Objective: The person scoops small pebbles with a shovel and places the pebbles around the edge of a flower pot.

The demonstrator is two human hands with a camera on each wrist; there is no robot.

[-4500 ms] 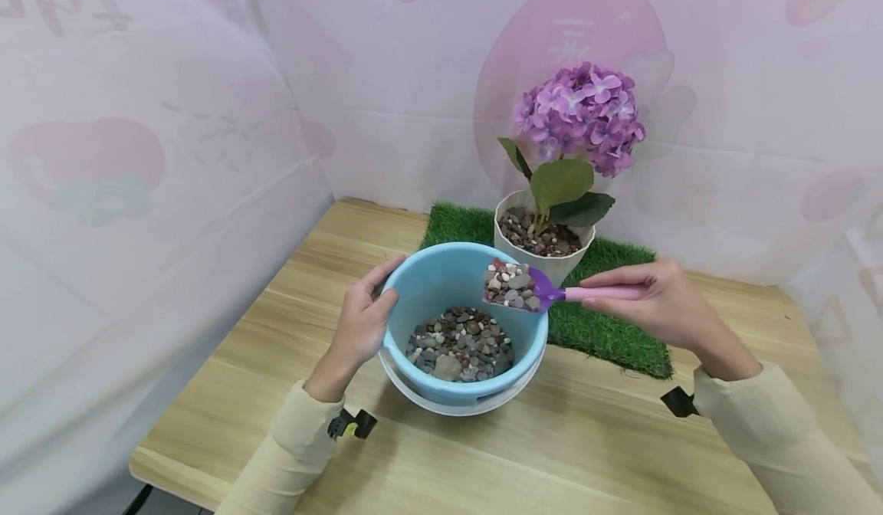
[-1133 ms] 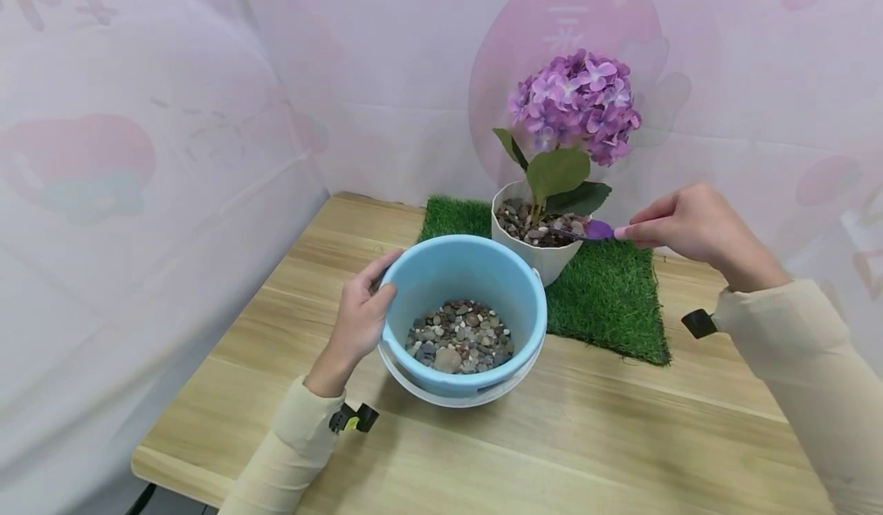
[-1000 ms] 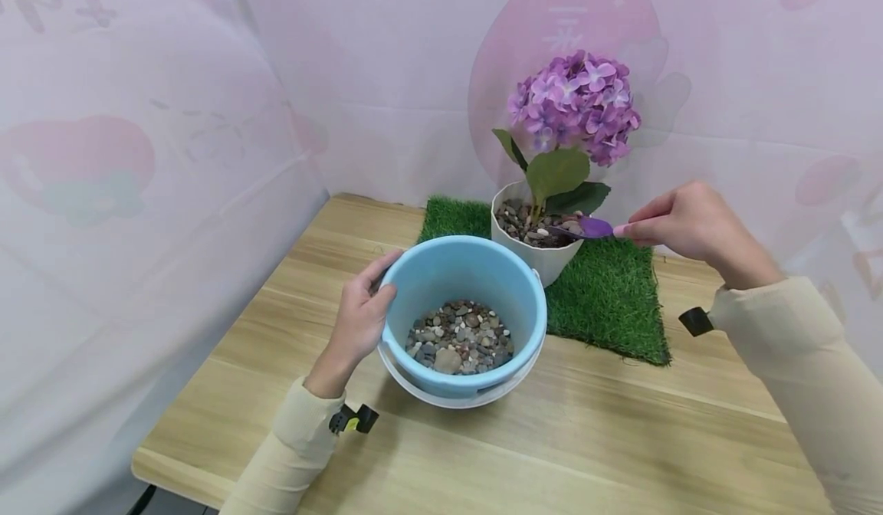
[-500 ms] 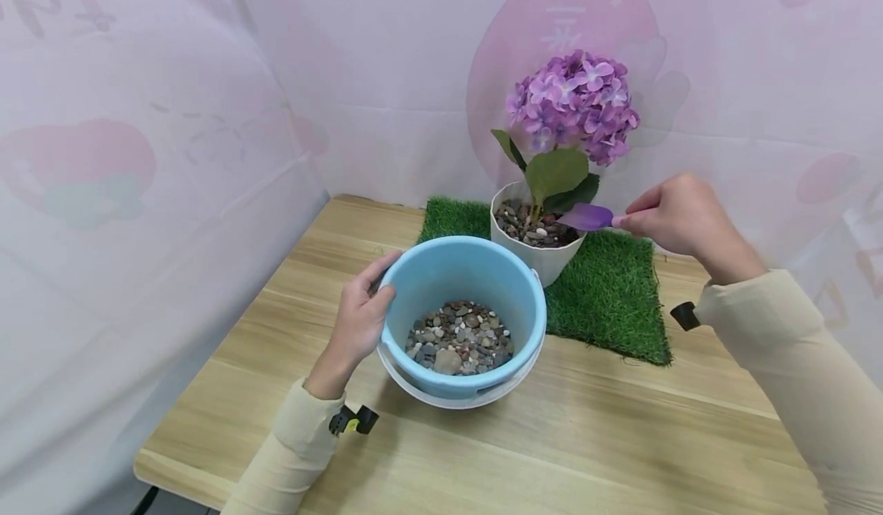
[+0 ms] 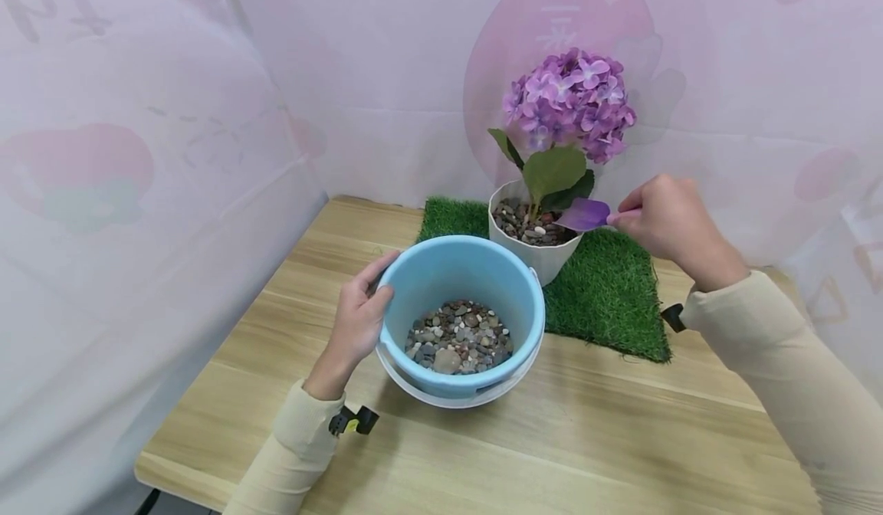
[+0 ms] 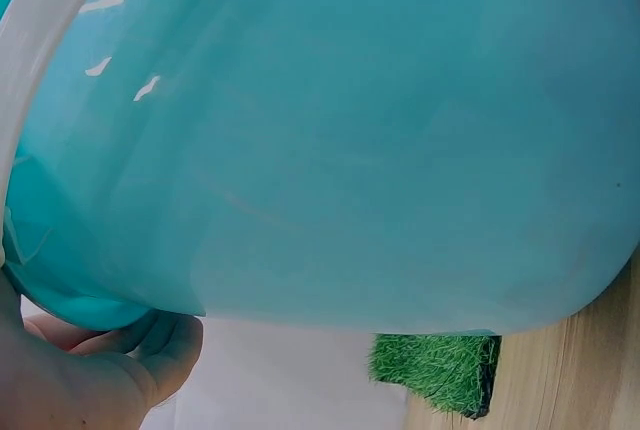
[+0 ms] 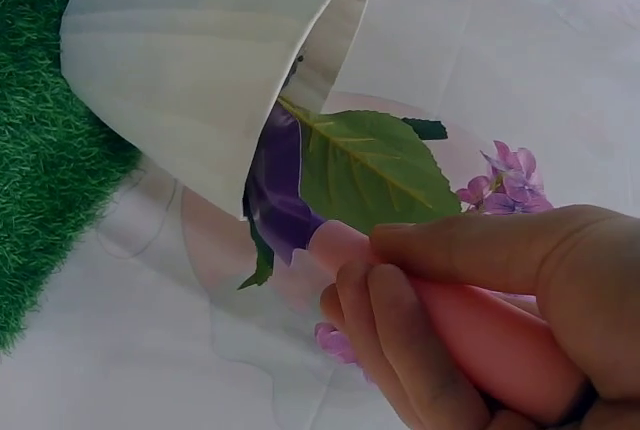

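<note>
A light wood-grain table [image 5: 586, 438] stretches beneath both hands, its rounded left corner nearer the person than the left hand. Pale cloth [image 5: 386, 147] printed with faint pink shapes hangs beyond the hands and along the left side. Farther out than the left hand, and to the left of the right hand, a strip of artificial grass [image 5: 610, 300] lies on the table. On it stands a white pot [image 5: 538, 260] holding pebbles and a purple flower [image 5: 572, 101] with green leaves.

The left hand [image 5: 357, 316] grips the rim of a light blue bucket [image 5: 455, 270], fingers bent around its left edge. The bucket sits just right of that hand, pebbles [image 5: 458, 339] covering its bottom, its white handle [image 5: 448, 402] lowered on the near side.

The right hand [image 5: 669, 220] wraps its fingers and thumb around the pink grip [image 7: 480, 335] of a trowel [image 5: 585, 214]. The purple blade points left from the hand, over the pot's right edge; whether it touches the pebbles there is unclear.
</note>
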